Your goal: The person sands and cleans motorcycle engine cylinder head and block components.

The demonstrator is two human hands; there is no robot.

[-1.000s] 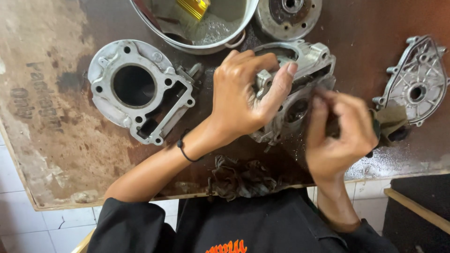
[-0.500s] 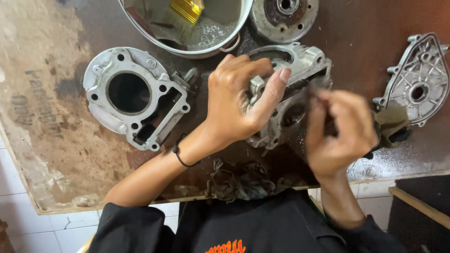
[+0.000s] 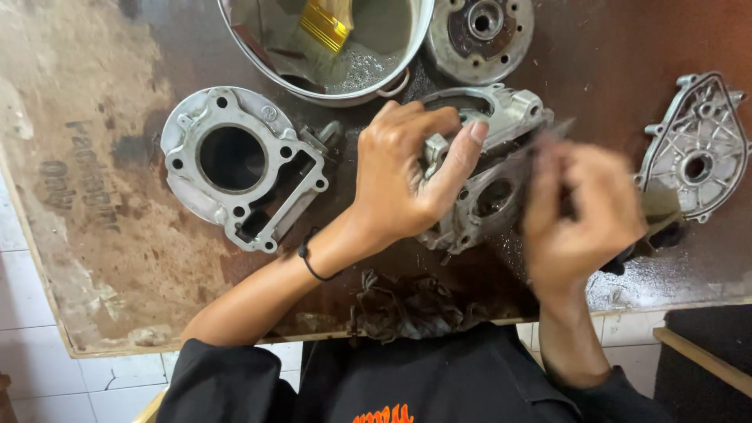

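Two hands worked cylinder head (image 3: 489, 184): left hand (image 3: 407, 176) clamped it steady; right hand (image 3: 583, 207) blurred, fist pinching thin tool.

One head-worn view looks steeply down, close over the worktable (image 3: 94, 235).

A worn, stained wooden table (image 3: 94, 258) stands over white floor tiles (image 3: 31, 313); a wooden edge (image 3: 705, 360) sits right.
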